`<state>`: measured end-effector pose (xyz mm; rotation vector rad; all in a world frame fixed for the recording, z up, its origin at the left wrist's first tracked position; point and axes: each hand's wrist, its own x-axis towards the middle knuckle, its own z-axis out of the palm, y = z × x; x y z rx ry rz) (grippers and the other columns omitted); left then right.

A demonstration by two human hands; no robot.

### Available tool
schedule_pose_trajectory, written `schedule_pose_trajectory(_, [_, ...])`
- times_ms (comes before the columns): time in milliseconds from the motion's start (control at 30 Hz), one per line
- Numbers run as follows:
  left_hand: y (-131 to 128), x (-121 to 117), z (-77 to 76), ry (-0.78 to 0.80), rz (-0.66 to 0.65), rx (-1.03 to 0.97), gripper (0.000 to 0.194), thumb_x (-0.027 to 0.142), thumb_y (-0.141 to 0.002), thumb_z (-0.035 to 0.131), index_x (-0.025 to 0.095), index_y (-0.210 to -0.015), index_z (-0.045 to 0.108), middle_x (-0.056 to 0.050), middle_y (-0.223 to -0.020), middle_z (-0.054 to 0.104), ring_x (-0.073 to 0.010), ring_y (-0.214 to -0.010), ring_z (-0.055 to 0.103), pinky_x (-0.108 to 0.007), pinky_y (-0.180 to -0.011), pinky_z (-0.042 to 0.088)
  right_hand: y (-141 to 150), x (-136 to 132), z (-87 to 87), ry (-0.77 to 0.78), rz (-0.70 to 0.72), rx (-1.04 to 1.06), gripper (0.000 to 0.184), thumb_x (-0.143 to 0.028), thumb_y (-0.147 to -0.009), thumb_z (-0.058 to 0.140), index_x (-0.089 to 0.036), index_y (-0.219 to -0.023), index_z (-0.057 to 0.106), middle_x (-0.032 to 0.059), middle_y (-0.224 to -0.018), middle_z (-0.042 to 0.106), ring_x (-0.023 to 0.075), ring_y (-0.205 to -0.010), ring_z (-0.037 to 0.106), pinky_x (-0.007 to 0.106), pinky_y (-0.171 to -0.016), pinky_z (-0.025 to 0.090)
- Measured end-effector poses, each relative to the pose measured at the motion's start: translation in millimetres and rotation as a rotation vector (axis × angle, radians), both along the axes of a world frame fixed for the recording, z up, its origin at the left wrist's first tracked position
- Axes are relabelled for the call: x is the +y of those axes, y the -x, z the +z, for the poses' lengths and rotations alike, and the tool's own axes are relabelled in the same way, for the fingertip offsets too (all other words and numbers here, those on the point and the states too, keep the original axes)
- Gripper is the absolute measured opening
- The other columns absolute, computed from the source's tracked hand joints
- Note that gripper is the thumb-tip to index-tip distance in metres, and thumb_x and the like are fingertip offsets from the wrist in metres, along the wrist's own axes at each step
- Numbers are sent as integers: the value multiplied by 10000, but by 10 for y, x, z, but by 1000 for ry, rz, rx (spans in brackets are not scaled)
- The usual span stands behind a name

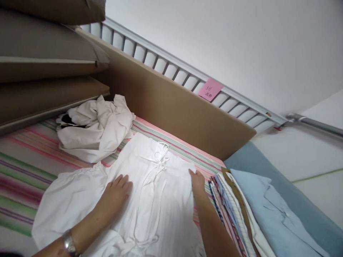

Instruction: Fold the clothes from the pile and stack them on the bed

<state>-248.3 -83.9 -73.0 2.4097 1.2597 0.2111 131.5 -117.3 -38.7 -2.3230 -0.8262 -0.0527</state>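
Observation:
A white garment (152, 185) with thin tie strings (160, 160) lies spread on the striped sheet, its gathered part flopped out to the left. Whether it is a blouse or a dress I cannot tell. My left hand (119, 187) rests flat on its left half, fingers stretched out. A silver bracelet (69, 243) circles that wrist. At the garment's upper right edge, my right hand (197, 180) has its fingers closed on the cloth. Its forearm passes close beside a stack of folded clothes (241, 207).
A crumpled off-white cloth (99, 125) lies behind on the striped sheet (24, 175). Brown and grey padded panels (48, 92) are stacked at left. A tan board (171, 100) leans on a slatted rail (150, 59) bearing a pink note (210, 88). A light blue shirt (281, 210) tops the stack.

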Motion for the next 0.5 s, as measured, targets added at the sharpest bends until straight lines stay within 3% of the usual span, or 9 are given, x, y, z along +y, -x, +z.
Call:
schedule_pose_trajectory(167, [-37, -31, 4, 5, 1, -9, 479, 141, -837, 372, 235, -1283, 520, -72, -1458, 375, -284, -1356, 276, -480, -1021, 300, -12, 16, -144, 150, -134, -81, 413, -443, -859, 350, -164, -1045, 591, 151, -908, 649, 283, -835, 577, 368, -725, 387])
schedule_pose_trajectory(333, [-66, -40, -24, 23, 5, -35, 468, 169, -861, 358, 238, -1300, 506, -73, -1463, 366, -284, -1360, 270, -492, -1043, 268, -51, 33, -369, 296, -150, -57, 383, -416, -864, 363, -199, -1090, 583, 152, -935, 648, 297, -856, 593, 414, -738, 403])
schedule_pose_trajectory(500, [-58, -54, 24, 27, -14, -24, 478, 159, -856, 362, 226, -1311, 492, -73, -1463, 366, -291, -1356, 274, -497, -1040, 279, -42, 37, -252, 284, -123, -84, 453, -386, -834, 403, -122, -1175, 541, 193, -1054, 626, 308, -984, 574, 416, -815, 420])
